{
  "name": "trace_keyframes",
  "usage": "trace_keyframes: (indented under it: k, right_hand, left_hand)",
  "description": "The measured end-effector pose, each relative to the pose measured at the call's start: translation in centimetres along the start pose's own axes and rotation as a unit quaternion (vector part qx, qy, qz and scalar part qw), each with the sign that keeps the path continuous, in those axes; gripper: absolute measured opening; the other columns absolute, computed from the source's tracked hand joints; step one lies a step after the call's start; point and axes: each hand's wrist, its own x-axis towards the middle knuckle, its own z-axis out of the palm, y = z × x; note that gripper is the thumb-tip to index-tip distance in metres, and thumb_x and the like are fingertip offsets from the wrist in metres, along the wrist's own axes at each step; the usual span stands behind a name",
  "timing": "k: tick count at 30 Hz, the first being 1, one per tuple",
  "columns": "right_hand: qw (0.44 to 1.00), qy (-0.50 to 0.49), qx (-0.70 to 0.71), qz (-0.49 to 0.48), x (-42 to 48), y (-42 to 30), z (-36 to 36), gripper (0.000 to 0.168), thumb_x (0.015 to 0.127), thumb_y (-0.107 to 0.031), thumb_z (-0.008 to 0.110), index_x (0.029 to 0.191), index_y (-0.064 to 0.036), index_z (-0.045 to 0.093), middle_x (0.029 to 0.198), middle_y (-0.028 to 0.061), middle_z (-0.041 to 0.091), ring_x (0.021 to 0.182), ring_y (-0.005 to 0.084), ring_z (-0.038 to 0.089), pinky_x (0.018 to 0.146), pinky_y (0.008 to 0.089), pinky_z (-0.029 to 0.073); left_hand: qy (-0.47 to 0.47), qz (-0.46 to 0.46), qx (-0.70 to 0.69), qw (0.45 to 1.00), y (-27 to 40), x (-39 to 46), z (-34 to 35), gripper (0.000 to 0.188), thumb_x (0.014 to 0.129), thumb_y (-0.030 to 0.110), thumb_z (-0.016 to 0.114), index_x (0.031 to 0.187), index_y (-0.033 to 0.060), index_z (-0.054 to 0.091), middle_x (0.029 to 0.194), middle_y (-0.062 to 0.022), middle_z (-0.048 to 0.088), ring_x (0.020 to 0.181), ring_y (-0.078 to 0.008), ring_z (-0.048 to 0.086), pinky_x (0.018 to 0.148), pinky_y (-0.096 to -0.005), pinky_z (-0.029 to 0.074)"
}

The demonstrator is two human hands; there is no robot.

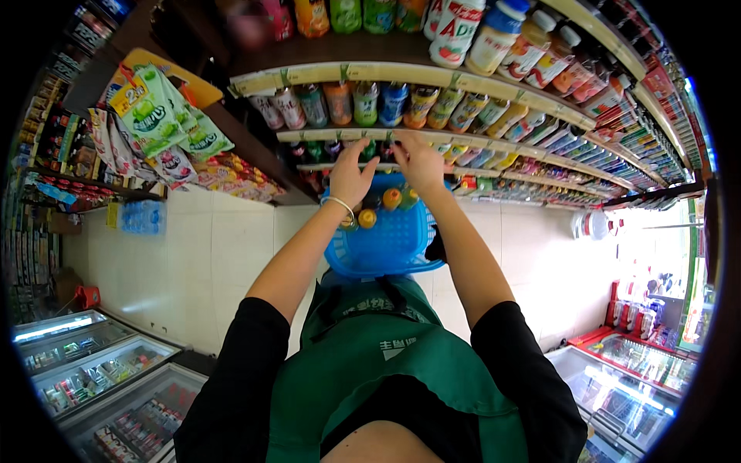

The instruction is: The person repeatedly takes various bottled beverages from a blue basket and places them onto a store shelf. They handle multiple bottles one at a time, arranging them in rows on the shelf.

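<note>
Both my hands reach forward to the shelf edge above a blue plastic basket (376,249). My left hand (353,173), with a bangle at the wrist, has its fingers spread near the lower shelf strip, and no item shows in it. Level with it on the right is my right hand (418,162), its fingertips at the strip; whether they touch a bottle behind is hidden. Between the hands, dark and green bottles stand on the lower shelf. Several bottles with orange or yellow caps (367,218) lie or stand at the far end of the basket. A row of drink bottles (366,104) stands on the shelf above.
Larger bottles (457,32) fill the upper shelf. Bagged sweets (150,110) hang at the left, over a dark shelf end. Glass-topped freezers (104,370) stand at the lower left and lower right. A large water bottle (593,224) is on the floor at right.
</note>
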Motion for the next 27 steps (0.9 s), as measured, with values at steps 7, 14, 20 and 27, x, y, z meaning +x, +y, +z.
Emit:
trace_keyframes:
  k: [7,14,20,27]
  right_hand:
    - [0.967,-0.215,-0.029,0.136,-12.6,1.6,10.8,0.028,0.083,-0.019,0.061,0.109,-0.011,0.062,0.101,0.0086,0.063,0.093,0.0301,0.060,0.074,0.0402,0.052]
    - [0.946,-0.273,-0.055,0.167,-18.1,2.9,17.0,0.042,0.074,-0.011,0.068,0.116,-0.012,0.058,0.115,0.0080,0.056,0.105,0.0295,0.055,0.082,0.0402,0.051]
    - [0.932,-0.310,-0.057,0.180,-18.8,4.6,19.1,0.032,0.074,-0.013,0.067,0.104,-0.007,0.058,0.112,0.0130,0.054,0.101,0.0315,0.056,0.077,0.0407,0.052]
    - [0.927,-0.342,-0.009,0.154,-12.3,3.2,11.1,0.035,0.069,-0.022,0.073,0.097,-0.005,0.062,0.102,0.0153,0.059,0.088,0.0343,0.062,0.076,0.0403,0.052]
  left_hand:
    - [-0.131,-0.149,0.029,0.980,-11.2,-11.6,4.0,0.044,0.087,0.016,0.063,0.127,0.0046,0.051,0.123,-0.0165,0.057,0.109,-0.0290,0.058,0.088,-0.0352,0.051]
    - [-0.213,-0.271,0.013,0.939,-14.8,-15.2,8.0,0.054,0.086,0.010,0.055,0.139,0.0086,0.039,0.128,-0.0213,0.052,0.110,-0.0372,0.055,0.090,-0.0417,0.049]
    - [-0.228,-0.287,-0.038,0.930,-15.9,-15.2,9.5,0.056,0.084,0.008,0.055,0.138,0.0043,0.037,0.130,-0.0242,0.049,0.115,-0.0406,0.050,0.095,-0.0436,0.045]
    - [-0.215,-0.263,-0.080,0.937,-12.1,-11.9,5.5,0.047,0.087,0.002,0.050,0.133,0.0106,0.048,0.127,-0.0165,0.055,0.118,-0.0277,0.054,0.094,-0.0358,0.047]
